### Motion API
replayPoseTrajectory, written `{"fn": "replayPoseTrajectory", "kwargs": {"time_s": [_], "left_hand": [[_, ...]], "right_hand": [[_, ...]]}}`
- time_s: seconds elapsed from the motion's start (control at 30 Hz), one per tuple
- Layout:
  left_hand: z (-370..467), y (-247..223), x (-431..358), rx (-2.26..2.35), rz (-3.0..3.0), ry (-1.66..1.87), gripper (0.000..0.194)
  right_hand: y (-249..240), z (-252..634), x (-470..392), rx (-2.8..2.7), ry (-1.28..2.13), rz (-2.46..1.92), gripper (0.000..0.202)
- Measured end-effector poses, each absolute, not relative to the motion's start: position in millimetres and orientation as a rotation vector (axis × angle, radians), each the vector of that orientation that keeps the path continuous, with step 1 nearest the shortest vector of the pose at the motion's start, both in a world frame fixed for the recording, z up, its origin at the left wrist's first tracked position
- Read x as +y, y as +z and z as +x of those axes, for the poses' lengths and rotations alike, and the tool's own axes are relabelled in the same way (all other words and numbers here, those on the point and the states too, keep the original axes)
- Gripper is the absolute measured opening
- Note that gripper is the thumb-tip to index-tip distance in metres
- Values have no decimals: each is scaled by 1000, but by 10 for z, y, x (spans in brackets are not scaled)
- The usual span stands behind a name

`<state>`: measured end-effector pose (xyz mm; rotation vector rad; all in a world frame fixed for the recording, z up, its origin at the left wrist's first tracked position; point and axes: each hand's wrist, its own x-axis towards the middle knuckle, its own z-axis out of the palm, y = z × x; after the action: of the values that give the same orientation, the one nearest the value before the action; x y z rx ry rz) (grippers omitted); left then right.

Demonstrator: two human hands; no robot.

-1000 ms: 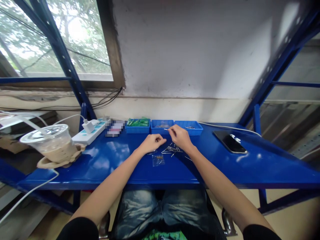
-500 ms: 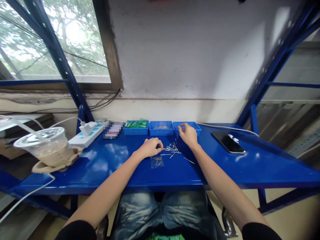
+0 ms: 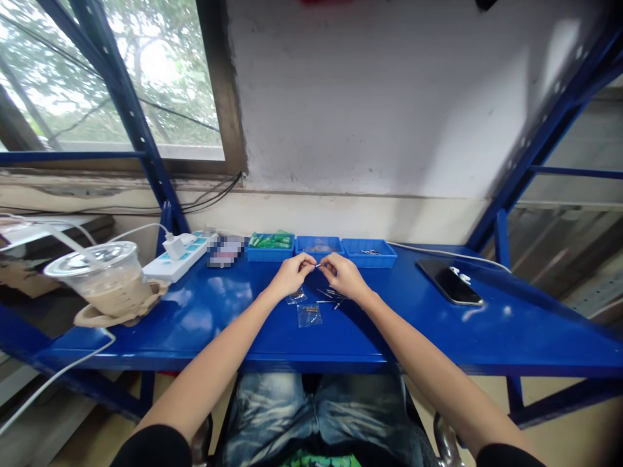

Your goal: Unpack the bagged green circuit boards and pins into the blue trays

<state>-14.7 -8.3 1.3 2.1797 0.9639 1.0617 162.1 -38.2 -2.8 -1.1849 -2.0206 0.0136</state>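
My left hand (image 3: 291, 275) and my right hand (image 3: 345, 276) meet above the middle of the desk, fingers pinched. Between the fingertips shows a thin silvery rod (image 3: 318, 265), its ends hidden by the fingers. Below my right hand lies a loose pile of similar thin metal rods (image 3: 331, 294), partly covered by that hand. Near my left wrist rests a small clear bag (image 3: 296, 296). Closer to the desk's front is another clear bag (image 3: 309, 316) with brass-coloured pieces inside.
Along the back stand three blue trays: one with green packets (image 3: 270, 241), a middle tray (image 3: 318, 245), and a right tray (image 3: 370, 261) holding some rods. To the left are a power strip (image 3: 180, 256) and a drink cup (image 3: 104, 285); to the right, a phone (image 3: 448, 282) and white earbuds (image 3: 460, 275).
My right hand has come from the right tray toward the left and meets my left hand, which has risen slightly from the desk. The small bag under my left hand now shows.
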Motion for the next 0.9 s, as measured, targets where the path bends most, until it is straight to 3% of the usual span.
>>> {"fn": "replayPoseTrajectory", "kwargs": {"time_s": [0.5, 0.9], "left_hand": [[-128, 36, -92, 762, 1930, 1117, 20], [-65, -15, -108, 886, 1841, 1218, 15]], "right_hand": [[-17, 1610, -382, -1924, 34, -1141, 11], [-79, 1511, -387, -1853, 134, -1115, 13]]}}
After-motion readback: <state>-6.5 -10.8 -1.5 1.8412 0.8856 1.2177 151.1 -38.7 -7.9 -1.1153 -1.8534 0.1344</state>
